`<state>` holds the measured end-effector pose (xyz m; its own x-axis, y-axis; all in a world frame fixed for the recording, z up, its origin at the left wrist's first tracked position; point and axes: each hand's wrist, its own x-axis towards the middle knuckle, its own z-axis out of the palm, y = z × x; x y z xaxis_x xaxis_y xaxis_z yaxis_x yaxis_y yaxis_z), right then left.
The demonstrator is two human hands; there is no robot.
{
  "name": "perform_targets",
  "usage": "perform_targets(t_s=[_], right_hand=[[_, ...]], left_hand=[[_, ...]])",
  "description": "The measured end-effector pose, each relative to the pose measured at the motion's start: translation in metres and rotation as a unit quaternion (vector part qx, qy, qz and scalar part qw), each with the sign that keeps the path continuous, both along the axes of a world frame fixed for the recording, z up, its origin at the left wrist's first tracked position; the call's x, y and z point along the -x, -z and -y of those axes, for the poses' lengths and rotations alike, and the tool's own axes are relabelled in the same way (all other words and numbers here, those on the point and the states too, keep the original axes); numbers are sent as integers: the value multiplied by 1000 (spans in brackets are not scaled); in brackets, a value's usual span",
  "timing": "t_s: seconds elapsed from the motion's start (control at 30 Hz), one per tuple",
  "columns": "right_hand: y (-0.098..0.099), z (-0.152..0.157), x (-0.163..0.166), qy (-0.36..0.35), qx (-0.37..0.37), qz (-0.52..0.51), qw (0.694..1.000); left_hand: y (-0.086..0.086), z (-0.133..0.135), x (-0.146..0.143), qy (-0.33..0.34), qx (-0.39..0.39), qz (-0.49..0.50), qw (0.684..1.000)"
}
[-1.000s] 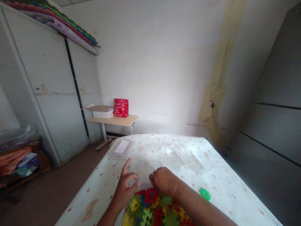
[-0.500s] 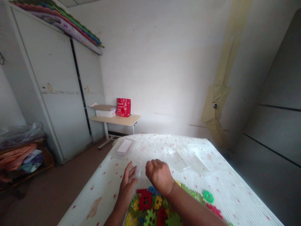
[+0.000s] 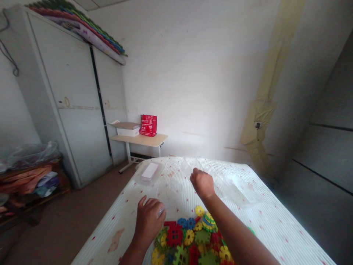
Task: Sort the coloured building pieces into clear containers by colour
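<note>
**Two hands and clear plastic film beyond a heap of toy pieces**

All places are given relative to the heap. A pale wall (image 3: 215, 92) closes the scene well beyond it; a grey cupboard (image 3: 79, 110) stands far off to its left. Around and beneath the heap spreads the surface (image 3: 271, 221), covered in white ribbed cloth with red marks. The heap (image 3: 189, 241) itself, toy pieces in red, yellow, green and blue, lies at the near edge of view between the forearms, the right one crossing its right side.

The right hand (image 3: 203, 184) is raised beyond the heap, its fingers folded into a fist and apparently clamped on clear film (image 3: 188, 167), which stands up past the knuckles. The left hand (image 3: 149, 215) is just left of the heap, fingers curled; a small shiny patch shows by the thumb, but whether anything is gripped cannot be told. A second clear sheet (image 3: 239, 193) lies beyond the heap to the right, and a white packet (image 3: 149, 171) in clear wrapping beyond it to the left. Smallest, a yellow disc (image 3: 199, 210) marks the heap's far edge.

Judged from this view, the step in hand is handling the film; the next move calls for a firm pinch on its edge, clear of the pieces.
</note>
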<state>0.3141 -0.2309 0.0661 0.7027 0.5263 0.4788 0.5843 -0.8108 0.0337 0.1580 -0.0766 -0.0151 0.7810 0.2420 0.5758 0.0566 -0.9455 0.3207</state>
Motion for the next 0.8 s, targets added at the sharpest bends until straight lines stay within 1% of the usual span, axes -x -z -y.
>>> perform_targets(t_s=[0.13, 0.23, 0.3, 0.33, 0.4, 0.5, 0.57, 0.67, 0.73, 0.8], right_hand=[[30, -5, 7, -20, 54, -40, 998], [42, -2, 14, -28, 87, -68, 994], [42, 1, 18, -47, 101, -72, 991], [39, 2, 20, -69, 107, -68, 990], [33, 3, 24, -141, 127, -56, 980], [26, 0, 32, -255, 178, -46, 949], [25, -4, 37, -299, 207, -40, 931], [25, -9, 47, -336, 226, -25, 914], [25, -11, 54, -349, 226, -15, 909], [25, -15, 59, -351, 222, -7, 910]], left_hand=[[-1, 11, 2, -37, -25, -7, 999], [-2, 20, 1, -48, -37, -30, 998], [-5, 23, 1, -39, -44, -51, 997], [-6, 24, 1, -33, -48, -57, 997], [-8, 25, 2, -21, -56, -64, 996], [-9, 22, 2, 0, -63, -69, 996], [-8, 16, 3, 15, -57, -63, 996], [-6, 4, 6, 39, -15, -1, 999], [-4, -4, 8, 51, 48, 48, 996], [-1, -10, 9, 61, 128, 67, 988]])
